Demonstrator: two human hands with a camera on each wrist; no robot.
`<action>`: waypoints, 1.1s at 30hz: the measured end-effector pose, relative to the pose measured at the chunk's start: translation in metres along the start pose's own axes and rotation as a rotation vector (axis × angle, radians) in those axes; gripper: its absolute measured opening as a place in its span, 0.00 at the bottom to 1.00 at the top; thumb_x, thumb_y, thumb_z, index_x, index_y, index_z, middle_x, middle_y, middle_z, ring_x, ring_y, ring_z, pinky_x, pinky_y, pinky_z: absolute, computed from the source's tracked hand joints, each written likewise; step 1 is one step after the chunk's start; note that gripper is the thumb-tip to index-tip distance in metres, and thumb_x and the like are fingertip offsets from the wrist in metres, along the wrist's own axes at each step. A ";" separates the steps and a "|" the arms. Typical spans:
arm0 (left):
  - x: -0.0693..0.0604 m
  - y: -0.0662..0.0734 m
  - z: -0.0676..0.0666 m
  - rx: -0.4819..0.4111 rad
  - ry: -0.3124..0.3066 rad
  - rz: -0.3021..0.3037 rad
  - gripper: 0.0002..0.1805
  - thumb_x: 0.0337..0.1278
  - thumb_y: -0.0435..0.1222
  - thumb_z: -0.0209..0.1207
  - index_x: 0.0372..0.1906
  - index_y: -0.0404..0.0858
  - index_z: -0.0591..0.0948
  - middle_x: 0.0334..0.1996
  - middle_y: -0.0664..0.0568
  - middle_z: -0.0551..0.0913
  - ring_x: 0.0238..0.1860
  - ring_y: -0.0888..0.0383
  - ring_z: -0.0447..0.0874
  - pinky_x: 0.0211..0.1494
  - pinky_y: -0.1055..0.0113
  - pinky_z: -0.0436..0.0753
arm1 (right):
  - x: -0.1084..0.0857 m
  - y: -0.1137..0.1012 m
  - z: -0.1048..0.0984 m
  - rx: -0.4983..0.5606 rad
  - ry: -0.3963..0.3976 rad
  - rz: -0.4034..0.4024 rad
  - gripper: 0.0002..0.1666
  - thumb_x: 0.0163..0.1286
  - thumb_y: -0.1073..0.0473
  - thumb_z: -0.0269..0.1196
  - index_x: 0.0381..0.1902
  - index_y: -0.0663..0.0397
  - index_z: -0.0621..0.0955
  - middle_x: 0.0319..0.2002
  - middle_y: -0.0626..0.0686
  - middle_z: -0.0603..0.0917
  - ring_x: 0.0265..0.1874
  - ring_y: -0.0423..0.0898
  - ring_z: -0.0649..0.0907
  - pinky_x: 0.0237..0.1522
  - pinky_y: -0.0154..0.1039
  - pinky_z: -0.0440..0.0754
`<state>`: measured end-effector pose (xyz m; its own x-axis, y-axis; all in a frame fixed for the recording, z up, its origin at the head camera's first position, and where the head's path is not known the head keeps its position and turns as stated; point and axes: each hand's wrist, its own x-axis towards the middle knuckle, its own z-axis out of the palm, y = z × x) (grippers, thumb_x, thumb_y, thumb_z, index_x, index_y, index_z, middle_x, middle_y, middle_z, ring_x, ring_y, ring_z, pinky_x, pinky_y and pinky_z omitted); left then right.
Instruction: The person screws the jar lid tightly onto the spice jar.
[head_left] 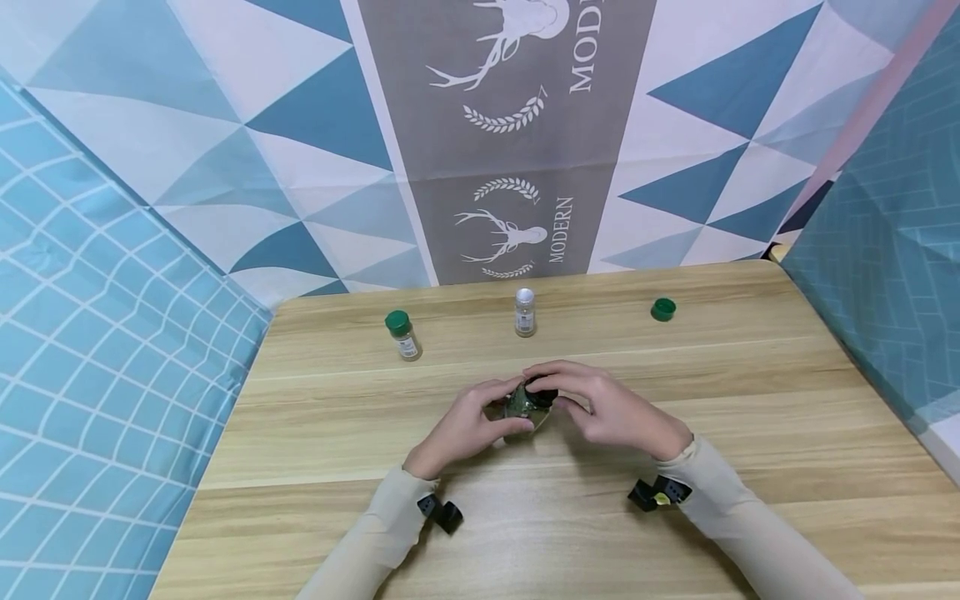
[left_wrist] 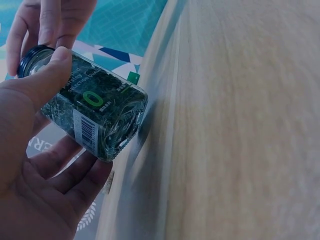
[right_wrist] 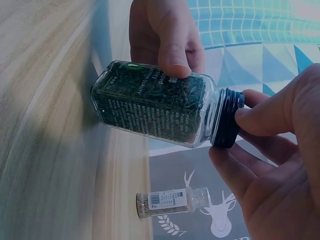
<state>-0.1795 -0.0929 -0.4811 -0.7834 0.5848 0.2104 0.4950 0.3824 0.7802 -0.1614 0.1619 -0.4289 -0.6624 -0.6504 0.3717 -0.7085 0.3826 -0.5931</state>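
Jar point(right_wrist: 155, 107) held in left hand point(head_left: 467, 425)

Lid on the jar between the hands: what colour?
Black; the lid shows best in the right wrist view.

You can read "MODERN" on the grey wall panel point(head_left: 502, 157); a larger copy above is cut off after "MOD". Your jar point(right_wrist: 150, 107) bears "SELECTION QUALITY", part of "Parsley", a green "0" point(left_wrist: 93, 98) and a barcode point(left_wrist: 89, 130); smaller print is illegible.
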 end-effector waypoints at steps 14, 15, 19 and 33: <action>-0.001 0.000 -0.001 0.018 -0.002 -0.012 0.37 0.60 0.52 0.70 0.73 0.49 0.75 0.65 0.56 0.82 0.60 0.61 0.82 0.62 0.61 0.83 | 0.001 0.000 -0.001 -0.016 0.008 0.038 0.21 0.73 0.67 0.65 0.62 0.51 0.83 0.65 0.51 0.81 0.65 0.49 0.81 0.66 0.46 0.81; -0.001 0.000 -0.001 0.018 -0.001 -0.013 0.36 0.60 0.52 0.70 0.72 0.49 0.75 0.64 0.56 0.82 0.59 0.62 0.82 0.62 0.62 0.83 | 0.001 0.000 -0.001 -0.017 0.010 0.037 0.21 0.73 0.66 0.65 0.62 0.51 0.83 0.65 0.52 0.81 0.65 0.49 0.81 0.66 0.46 0.81; -0.001 0.000 0.000 0.012 -0.003 -0.017 0.36 0.60 0.52 0.71 0.72 0.50 0.75 0.63 0.57 0.83 0.57 0.62 0.82 0.60 0.63 0.84 | 0.001 0.001 -0.001 -0.020 0.020 0.037 0.20 0.74 0.63 0.66 0.62 0.51 0.83 0.64 0.52 0.82 0.64 0.49 0.82 0.65 0.45 0.82; -0.001 0.000 0.000 0.003 0.003 -0.031 0.35 0.58 0.51 0.71 0.71 0.53 0.77 0.65 0.58 0.82 0.58 0.62 0.83 0.61 0.60 0.84 | 0.000 0.005 -0.006 -0.062 0.147 0.036 0.27 0.68 0.56 0.72 0.64 0.52 0.80 0.62 0.52 0.83 0.63 0.50 0.81 0.64 0.50 0.82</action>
<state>-0.1786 -0.0932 -0.4812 -0.7996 0.5704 0.1879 0.4714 0.4024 0.7847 -0.1667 0.1677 -0.4272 -0.7128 -0.5343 0.4543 -0.6944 0.4467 -0.5642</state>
